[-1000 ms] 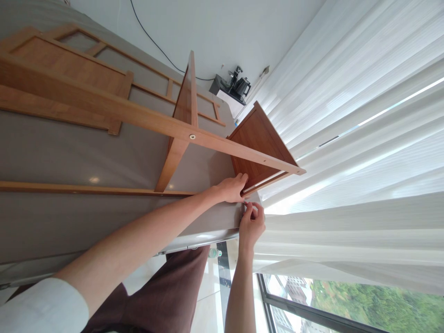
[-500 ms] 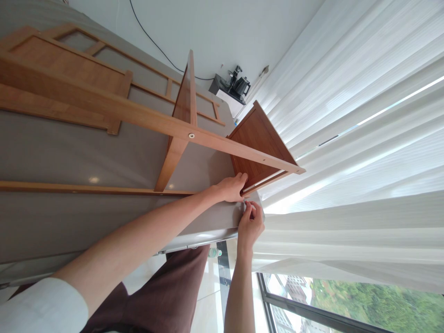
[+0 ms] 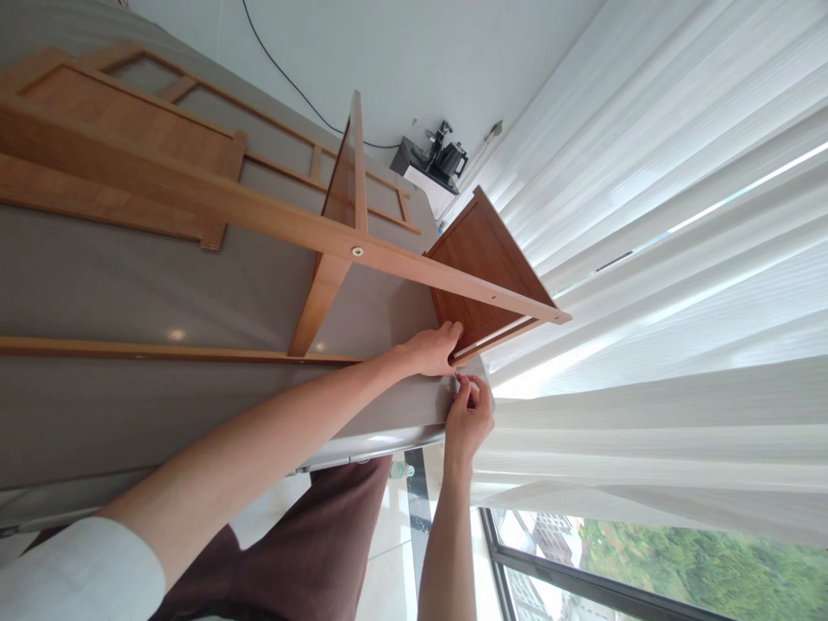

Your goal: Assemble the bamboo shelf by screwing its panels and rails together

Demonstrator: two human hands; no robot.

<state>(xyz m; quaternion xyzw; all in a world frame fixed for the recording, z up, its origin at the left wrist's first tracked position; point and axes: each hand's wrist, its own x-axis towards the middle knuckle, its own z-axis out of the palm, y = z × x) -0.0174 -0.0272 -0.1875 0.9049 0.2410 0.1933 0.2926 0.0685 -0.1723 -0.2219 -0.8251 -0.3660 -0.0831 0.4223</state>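
A wooden frame with long rails and cross panels stands on a grey-brown surface. My left hand is closed around the lower corner of its end panel, where the lower rail ends. Just below that corner, my right hand pinches with thumb and fingertips. Something small and dark shows at the fingertips, too small to name. A round metal fastener sits in the upper rail, by the middle panel.
Flat wooden panels and a ladder-like frame lie at the back left. A black kettle stands on a small cabinet by the wall. White curtains hang at right. A bottle is on the floor below.
Nearly everything holds still. My right hand has turned and shifted very slightly at the corner; my left hand keeps its grip.
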